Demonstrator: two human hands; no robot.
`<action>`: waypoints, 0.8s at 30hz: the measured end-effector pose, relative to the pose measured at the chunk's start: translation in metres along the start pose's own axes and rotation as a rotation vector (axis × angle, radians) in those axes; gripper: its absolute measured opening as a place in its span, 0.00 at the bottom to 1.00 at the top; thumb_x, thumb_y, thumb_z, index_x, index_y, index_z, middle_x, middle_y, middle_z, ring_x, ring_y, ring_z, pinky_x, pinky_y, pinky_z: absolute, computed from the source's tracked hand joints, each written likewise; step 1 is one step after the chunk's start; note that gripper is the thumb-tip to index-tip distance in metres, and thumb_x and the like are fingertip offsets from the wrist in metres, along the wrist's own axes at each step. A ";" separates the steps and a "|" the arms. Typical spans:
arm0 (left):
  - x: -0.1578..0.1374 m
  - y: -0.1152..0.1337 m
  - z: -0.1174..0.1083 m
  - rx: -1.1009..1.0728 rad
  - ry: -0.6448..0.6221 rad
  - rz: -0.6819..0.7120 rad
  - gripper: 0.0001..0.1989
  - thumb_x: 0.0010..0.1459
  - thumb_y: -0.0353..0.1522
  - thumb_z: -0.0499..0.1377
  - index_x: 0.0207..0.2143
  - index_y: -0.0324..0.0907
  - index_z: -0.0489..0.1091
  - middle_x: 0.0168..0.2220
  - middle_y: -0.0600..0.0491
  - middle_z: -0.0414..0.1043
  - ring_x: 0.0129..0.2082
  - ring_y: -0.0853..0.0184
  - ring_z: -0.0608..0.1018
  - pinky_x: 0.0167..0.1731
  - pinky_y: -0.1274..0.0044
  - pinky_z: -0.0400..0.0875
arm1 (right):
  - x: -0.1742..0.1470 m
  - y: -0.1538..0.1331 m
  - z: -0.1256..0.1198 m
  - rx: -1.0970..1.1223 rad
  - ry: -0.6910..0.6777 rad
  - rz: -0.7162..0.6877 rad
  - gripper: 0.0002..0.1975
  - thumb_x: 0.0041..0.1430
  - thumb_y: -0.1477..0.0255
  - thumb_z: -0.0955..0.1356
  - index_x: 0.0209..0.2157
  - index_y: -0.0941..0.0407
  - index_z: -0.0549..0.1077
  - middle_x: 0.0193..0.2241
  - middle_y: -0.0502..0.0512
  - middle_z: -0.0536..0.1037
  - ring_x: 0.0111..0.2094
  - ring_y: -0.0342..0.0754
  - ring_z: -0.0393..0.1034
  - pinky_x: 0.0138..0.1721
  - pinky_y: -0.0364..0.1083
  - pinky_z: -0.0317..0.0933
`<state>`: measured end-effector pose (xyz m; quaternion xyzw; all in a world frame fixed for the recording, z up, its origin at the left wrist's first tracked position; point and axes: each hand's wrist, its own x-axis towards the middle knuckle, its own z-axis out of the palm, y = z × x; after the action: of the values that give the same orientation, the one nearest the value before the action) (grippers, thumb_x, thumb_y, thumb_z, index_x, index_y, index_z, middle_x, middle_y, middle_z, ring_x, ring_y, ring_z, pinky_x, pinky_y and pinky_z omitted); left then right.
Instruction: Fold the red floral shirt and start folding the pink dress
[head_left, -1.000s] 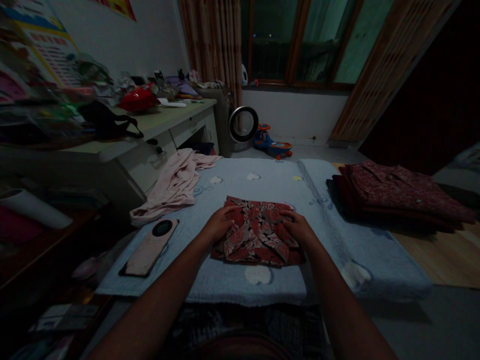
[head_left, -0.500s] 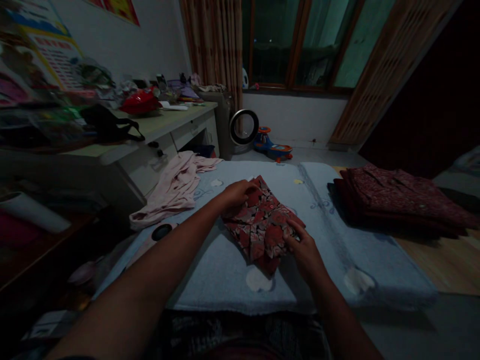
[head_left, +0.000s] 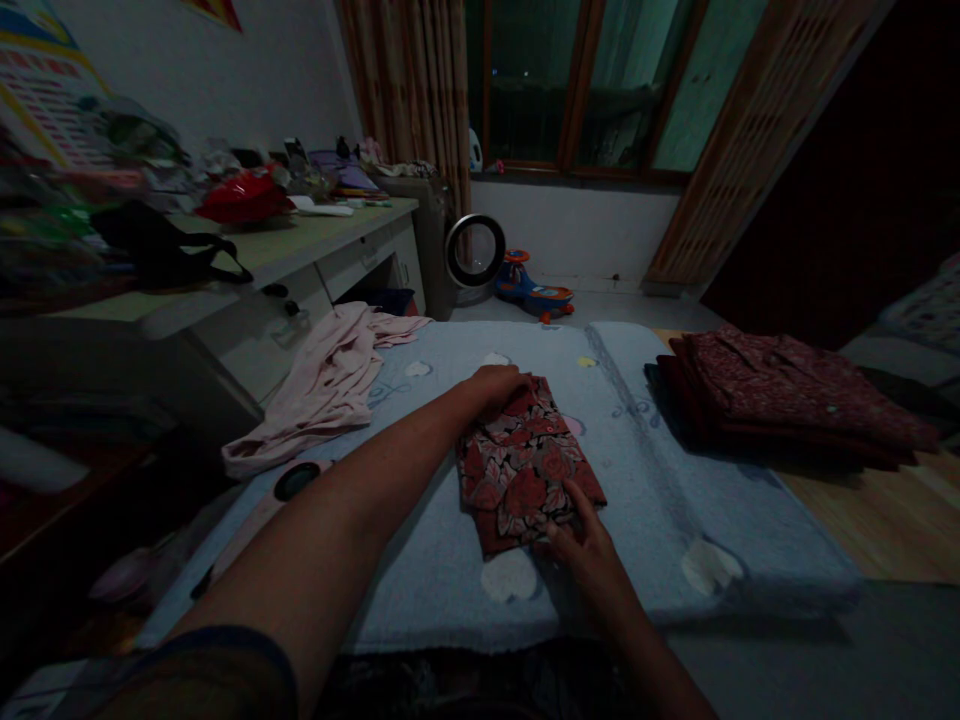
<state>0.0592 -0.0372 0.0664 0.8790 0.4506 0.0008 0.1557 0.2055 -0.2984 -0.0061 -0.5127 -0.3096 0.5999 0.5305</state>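
Note:
A folded red-and-black floral shirt [head_left: 529,460], with small buttons on its front, lies in a compact rectangle on the light blue padded cloth [head_left: 420,590]. My left hand [head_left: 496,386] grips its far left corner, the fingertips partly hidden behind the fabric. At the near right edge my right hand [head_left: 585,540] holds the shirt between thumb and fingers, the index finger lying on top of the print.
A stack of folded dark red clothes [head_left: 795,395] sits at the right. A crumpled pale pink garment [head_left: 322,385] drapes over the left side. Beyond are a cluttered desk [head_left: 300,245], a washing machine's open round door [head_left: 475,250] and a blue-orange ride-on toy [head_left: 532,290].
The shirt has turned from slanted to nearly square with me, and lies flatter. My left hand has shifted slightly right, my right hand nearer to me along the shirt's edge.

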 end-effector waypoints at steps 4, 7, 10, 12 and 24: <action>-0.001 -0.013 0.024 -0.004 0.063 0.022 0.35 0.51 0.28 0.64 0.62 0.49 0.63 0.56 0.43 0.70 0.53 0.52 0.73 0.52 0.67 0.64 | -0.002 0.001 -0.006 -0.056 -0.006 0.012 0.44 0.50 0.60 0.75 0.66 0.46 0.57 0.62 0.58 0.66 0.56 0.57 0.68 0.47 0.52 0.71; -0.011 -0.020 0.034 -0.024 0.199 -0.066 0.39 0.52 0.30 0.64 0.66 0.47 0.56 0.64 0.41 0.60 0.61 0.49 0.65 0.59 0.60 0.57 | -0.005 0.000 -0.005 -0.035 -0.063 0.054 0.42 0.48 0.62 0.76 0.64 0.45 0.61 0.61 0.58 0.68 0.51 0.55 0.72 0.46 0.53 0.70; -0.033 -0.025 0.039 -0.130 0.408 -0.220 0.35 0.54 0.32 0.62 0.64 0.42 0.57 0.66 0.39 0.55 0.65 0.47 0.59 0.63 0.58 0.53 | -0.006 0.001 -0.001 -0.012 -0.141 0.177 0.42 0.49 0.63 0.76 0.65 0.48 0.61 0.48 0.58 0.78 0.40 0.51 0.77 0.43 0.52 0.69; -0.056 -0.026 0.045 -0.295 0.488 -0.341 0.30 0.56 0.31 0.59 0.62 0.39 0.58 0.63 0.38 0.58 0.63 0.50 0.62 0.61 0.60 0.57 | -0.006 0.003 0.002 -0.009 -0.199 0.224 0.43 0.50 0.63 0.75 0.66 0.50 0.59 0.39 0.57 0.81 0.35 0.50 0.77 0.41 0.52 0.69; -0.192 0.048 0.094 -1.699 0.276 -0.746 0.31 0.48 0.33 0.68 0.53 0.45 0.58 0.45 0.48 0.76 0.39 0.66 0.80 0.38 0.75 0.72 | -0.003 -0.007 0.013 0.233 -0.263 0.251 0.33 0.44 0.67 0.78 0.54 0.51 0.72 0.36 0.54 0.81 0.38 0.50 0.76 0.35 0.47 0.68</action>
<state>-0.0035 -0.2407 0.0170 0.2618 0.5663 0.3837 0.6809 0.1948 -0.2976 0.0051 -0.3999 -0.2386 0.7547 0.4622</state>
